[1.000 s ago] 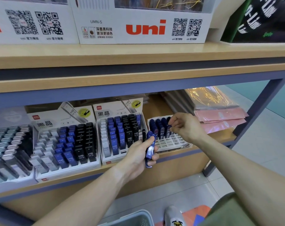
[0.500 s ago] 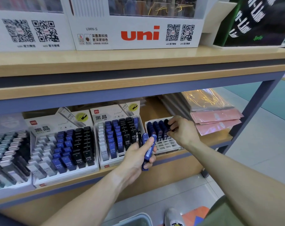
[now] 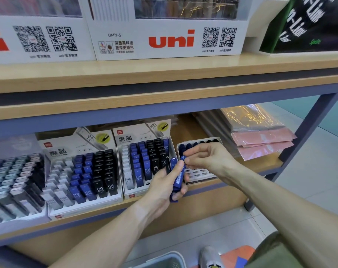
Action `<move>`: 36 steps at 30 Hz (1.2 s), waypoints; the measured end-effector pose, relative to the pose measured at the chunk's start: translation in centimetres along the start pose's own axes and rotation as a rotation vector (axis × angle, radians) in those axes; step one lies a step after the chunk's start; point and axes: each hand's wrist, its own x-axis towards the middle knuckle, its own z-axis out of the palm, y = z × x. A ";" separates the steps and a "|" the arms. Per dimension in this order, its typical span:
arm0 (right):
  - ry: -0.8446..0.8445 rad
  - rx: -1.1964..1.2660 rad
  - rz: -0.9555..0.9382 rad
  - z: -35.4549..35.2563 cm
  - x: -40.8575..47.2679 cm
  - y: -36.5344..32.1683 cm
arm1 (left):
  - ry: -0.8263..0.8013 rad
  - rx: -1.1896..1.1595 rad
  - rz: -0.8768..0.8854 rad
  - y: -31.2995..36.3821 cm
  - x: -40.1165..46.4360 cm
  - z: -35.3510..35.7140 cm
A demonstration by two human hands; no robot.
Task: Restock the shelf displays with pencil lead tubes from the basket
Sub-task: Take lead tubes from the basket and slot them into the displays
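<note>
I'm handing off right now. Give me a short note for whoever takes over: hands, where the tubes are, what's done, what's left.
Left hand: grips a bundle of blue tubes, held upright in front of the lower shelf.
Right hand: fingers pinch the top of one tube in that bundle, not yet pulled free.
Small tray: right of the two HB 0.5 displays; dark tubes fill its back row, front slots show empty.
Basket: on the floor below; contents not visible.
Done: back row stocked.
Left: slot the held tubes into the front rows, then fetch more as needed.
</note>
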 end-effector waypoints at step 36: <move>0.209 -0.778 -0.366 -0.5 2.7 3.6 | 0.038 -0.036 -0.198 0.0 -0.1 -1.3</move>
